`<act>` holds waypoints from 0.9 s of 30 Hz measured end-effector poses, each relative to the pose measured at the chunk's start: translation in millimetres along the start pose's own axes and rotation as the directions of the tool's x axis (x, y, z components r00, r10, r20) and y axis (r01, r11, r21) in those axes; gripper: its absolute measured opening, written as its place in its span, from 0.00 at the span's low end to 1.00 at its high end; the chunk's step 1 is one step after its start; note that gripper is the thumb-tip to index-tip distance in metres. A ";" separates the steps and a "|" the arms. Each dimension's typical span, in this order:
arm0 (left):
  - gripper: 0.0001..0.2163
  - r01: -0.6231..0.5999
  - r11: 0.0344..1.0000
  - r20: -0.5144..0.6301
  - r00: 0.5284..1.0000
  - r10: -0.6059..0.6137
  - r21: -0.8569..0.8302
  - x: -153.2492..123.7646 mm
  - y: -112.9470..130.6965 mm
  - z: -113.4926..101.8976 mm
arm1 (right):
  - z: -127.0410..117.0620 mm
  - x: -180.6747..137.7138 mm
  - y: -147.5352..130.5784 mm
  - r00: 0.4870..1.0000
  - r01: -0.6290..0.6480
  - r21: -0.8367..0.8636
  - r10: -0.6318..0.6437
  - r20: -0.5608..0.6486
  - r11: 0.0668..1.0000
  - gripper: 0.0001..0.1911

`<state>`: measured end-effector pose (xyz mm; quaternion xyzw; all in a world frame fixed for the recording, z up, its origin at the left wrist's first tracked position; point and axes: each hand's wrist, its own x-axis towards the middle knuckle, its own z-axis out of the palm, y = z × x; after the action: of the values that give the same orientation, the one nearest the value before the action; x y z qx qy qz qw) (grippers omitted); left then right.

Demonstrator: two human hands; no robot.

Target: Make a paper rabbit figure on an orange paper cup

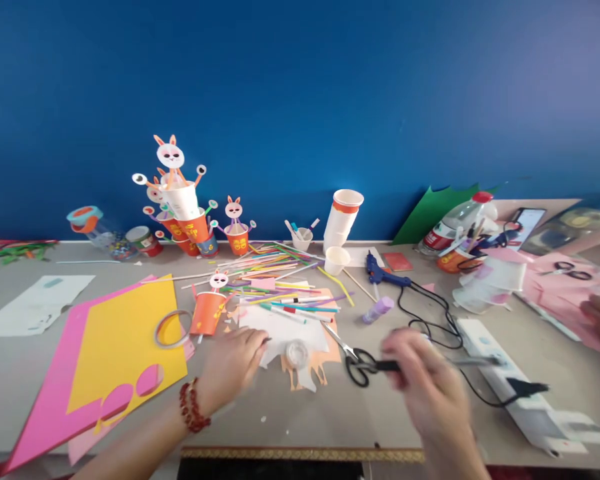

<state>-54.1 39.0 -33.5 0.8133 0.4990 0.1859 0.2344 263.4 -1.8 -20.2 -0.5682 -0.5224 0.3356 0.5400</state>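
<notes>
A slim, blurred rod with a black end (387, 365) is gripped in the right hand (427, 387) above the desk (250, 430), beside loop-handled scissors (359, 381). The left hand (233, 370) curls inward; whether it holds the small dark piece (267, 340) at its fingertips, I cannot tell. Between them: ragged-edged white paper (255, 321), a clear round tape roll (297, 353). Leftward: a tapered orange cup (209, 315), flat yellow card (130, 333).

The left hand (236, 365) pinches a dark piece (267, 340) too small to make out; the right hand (425, 373) grips a blurred, black-ended rod (387, 366). Just left of the right hand lie black-handled scissors (349, 351), beyond it a purple glue stick (379, 311) and blue glue gun (387, 276). Right of the left hand sits a clear tape roll (297, 353); beyond that hand, an orange rabbit cup (209, 314).
</notes>
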 end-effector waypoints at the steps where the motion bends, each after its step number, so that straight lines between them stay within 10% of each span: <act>1: 0.12 -0.048 0.990 -0.032 0.998 0.052 0.133 6.8 -1.6 1.6 | 7.4 0.9 -5.8 0.998 -0.026 0.003 0.026 0.057 1.000 0.11; 5: 0.15 -0.118 0.935 -0.116 0.979 0.166 0.335 19.7 1.5 14.5 | 40.0 4.9 -5.5 0.954 -0.063 -0.033 0.070 0.291 0.997 0.12; 9: 0.21 -0.256 0.957 -0.010 0.966 0.260 0.133 17.6 17.0 36.0 | 51.9 9.7 9.3 0.889 0.007 -0.143 0.059 0.454 0.990 0.04; 27: 0.21 -0.152 0.980 -0.021 0.988 0.150 -0.130 22.4 10.1 67.6 | 83.0 19.4 26.8 0.835 0.237 -0.371 0.006 0.550 0.898 0.10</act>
<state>-0.8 41.9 -81.8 0.8307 0.4237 0.2400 0.2699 195.5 42.0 -58.4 -0.5212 -0.7467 0.3253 0.2548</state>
